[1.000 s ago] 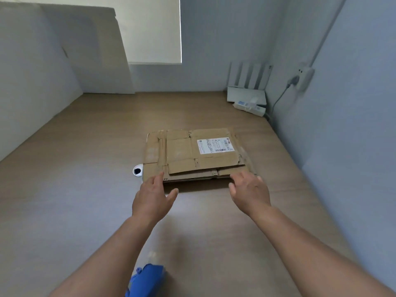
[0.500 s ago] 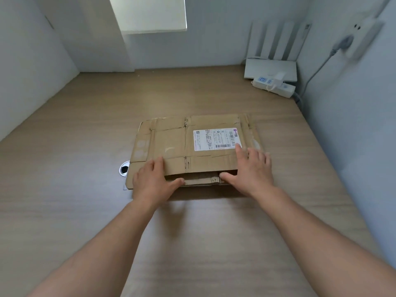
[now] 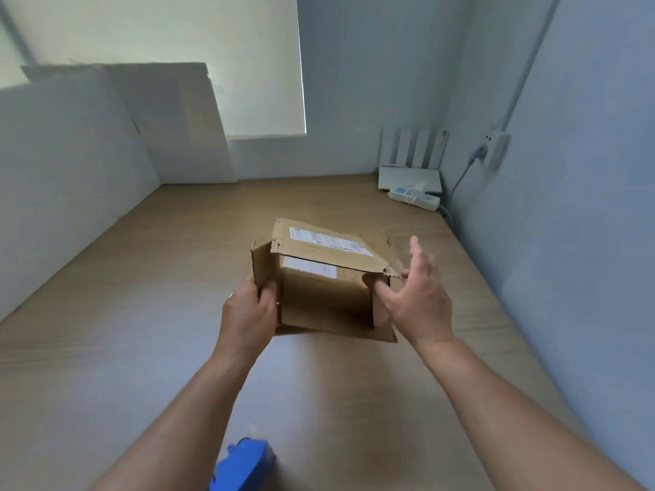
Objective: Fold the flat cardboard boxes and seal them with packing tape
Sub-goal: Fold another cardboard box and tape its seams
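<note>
A brown cardboard box [image 3: 326, 295] with a white shipping label is raised above the wooden table [image 3: 141, 313], opened into a tube with its open end facing me. My left hand [image 3: 248, 313] grips the box's left flap and wall, thumb inside. My right hand [image 3: 414, 295] is at the right side with fingers spread; its thumb touches the inside of the right wall. A blue tape dispenser [image 3: 244, 466] lies at the near table edge, between my forearms.
A white router [image 3: 411, 164] and a power strip [image 3: 414, 196] sit in the far right corner, with a cable running up to a wall socket [image 3: 496, 150]. A large flat cardboard sheet [image 3: 170, 118] leans against the back left wall.
The box lay flat on the table with both hands pressing its near edge; now it is lifted and opened into a box shape. The camera view has tilted up.
</note>
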The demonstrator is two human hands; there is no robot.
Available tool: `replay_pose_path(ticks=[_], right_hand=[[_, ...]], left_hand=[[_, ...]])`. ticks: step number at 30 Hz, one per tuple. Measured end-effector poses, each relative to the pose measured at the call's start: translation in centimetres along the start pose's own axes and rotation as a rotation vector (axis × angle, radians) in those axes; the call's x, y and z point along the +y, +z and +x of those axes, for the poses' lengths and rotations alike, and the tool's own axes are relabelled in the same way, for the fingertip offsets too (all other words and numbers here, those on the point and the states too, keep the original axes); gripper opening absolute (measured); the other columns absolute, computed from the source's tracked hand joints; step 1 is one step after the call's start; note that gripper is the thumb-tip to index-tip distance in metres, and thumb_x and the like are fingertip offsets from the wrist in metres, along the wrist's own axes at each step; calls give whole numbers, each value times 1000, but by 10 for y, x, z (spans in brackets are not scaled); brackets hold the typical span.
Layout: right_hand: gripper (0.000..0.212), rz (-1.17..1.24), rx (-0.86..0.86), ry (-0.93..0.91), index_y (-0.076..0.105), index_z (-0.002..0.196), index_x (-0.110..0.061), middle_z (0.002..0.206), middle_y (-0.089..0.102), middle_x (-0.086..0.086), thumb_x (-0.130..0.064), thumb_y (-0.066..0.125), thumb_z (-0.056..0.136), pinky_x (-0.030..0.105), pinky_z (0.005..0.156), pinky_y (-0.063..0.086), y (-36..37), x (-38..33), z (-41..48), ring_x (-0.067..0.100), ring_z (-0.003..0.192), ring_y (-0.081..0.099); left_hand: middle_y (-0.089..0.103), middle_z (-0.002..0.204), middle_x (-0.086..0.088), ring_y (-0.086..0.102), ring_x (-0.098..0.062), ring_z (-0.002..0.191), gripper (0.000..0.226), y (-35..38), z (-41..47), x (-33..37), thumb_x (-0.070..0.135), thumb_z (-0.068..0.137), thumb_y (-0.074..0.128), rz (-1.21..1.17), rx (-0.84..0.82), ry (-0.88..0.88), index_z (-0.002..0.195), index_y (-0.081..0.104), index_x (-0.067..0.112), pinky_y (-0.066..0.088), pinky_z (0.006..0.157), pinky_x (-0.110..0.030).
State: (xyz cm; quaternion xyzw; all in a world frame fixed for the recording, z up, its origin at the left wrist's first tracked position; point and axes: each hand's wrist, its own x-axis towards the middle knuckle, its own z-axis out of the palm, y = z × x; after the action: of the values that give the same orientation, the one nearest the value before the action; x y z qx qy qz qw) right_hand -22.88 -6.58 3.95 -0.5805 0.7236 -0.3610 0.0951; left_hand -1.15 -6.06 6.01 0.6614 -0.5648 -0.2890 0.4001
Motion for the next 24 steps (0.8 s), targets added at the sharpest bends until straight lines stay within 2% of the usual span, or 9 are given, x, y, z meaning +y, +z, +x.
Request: replay_pose_path(ticks=[3, 6, 9, 10, 12, 16, 18, 21, 24], right_hand=[[54, -139, 3, 16, 50, 125, -18, 119, 57, 0, -56, 54, 87, 31, 71, 43, -23, -13, -44, 21, 97, 58], [46, -272, -120, 59, 53, 107, -19, 101, 54, -4, -60, 52, 86, 29, 65, 37, -39, -25, -80, 18, 85, 52], [23, -364, -203, 78, 55, 100, -18, 102, 57, 1, -38, 52, 90, 30, 66, 35, -53, -25, -104, 26, 91, 54], [13, -348, -194, 87, 54, 92, -17, 96, 58, 3, -29, 49, 90, 31, 65, 34, -60, -24, -108, 29, 88, 52], [15, -336, -181, 74, 44, 75, -16, 76, 51, 3, -21, 46, 90, 32, 61, 33, -76, -22, -113, 32, 77, 47], [5, -335, -132, -45, 45, 85, -15, 76, 46, -2, -17, 49, 87, 30, 59, 30, -100, -24, -126, 26, 71, 45], [7, -332, -173, -79, 43, 86, -15, 77, 44, -2, -15, 50, 85, 30, 59, 31, -102, -20, -136, 25, 70, 43], [8, -358, -281, -34, 41, 85, -15, 79, 43, -1, -12, 49, 84, 30, 57, 29, -99, -2, -145, 25, 72, 43], [9, -322, -344, -20, 42, 89, -16, 85, 48, -1, -17, 50, 86, 29, 60, 31, -95, 17, -149, 23, 76, 46]], left_hand=[[61, 84, -16, 64, -31, 72, 20, -26, -31, 0, 13, 98, 36, -47, -84, -48, 88, 54, 12, 50, 52, -30], [65, 81, -21, 69, -32, 67, 21, -38, -66, -8, 7, 97, 34, -197, -161, -136, 98, 55, 3, 59, 65, -41], [65, 80, -26, 70, -31, 66, 18, -43, -98, -12, 5, 97, 34, -251, -214, -219, 100, 51, -2, 59, 66, -40], [66, 80, -28, 69, -31, 64, 18, -46, -107, -11, 4, 96, 34, -251, -235, -239, 98, 51, -2, 58, 64, -38], [67, 76, -29, 68, -31, 60, 21, -50, -120, -8, 1, 92, 34, -196, -292, -258, 91, 54, -5, 58, 60, -35], [57, 43, -7, 59, -27, 46, 23, -48, -141, -4, 4, 87, 37, 17, -415, -302, 69, 50, 3, 53, 49, -28], [52, 36, -3, 52, -25, 39, 23, -39, -149, -4, 7, 87, 38, 204, -485, -296, 68, 49, 4, 50, 48, -27], [58, 51, -5, 53, -23, 40, 11, -23, -159, -8, 15, 90, 42, 288, -452, -236, 96, 50, 9, 50, 51, -30], [61, 94, -5, 63, -25, 55, 38, -17, -172, -11, 30, 94, 53, 126, -299, -151, 128, 37, 21, 55, 57, -37]])
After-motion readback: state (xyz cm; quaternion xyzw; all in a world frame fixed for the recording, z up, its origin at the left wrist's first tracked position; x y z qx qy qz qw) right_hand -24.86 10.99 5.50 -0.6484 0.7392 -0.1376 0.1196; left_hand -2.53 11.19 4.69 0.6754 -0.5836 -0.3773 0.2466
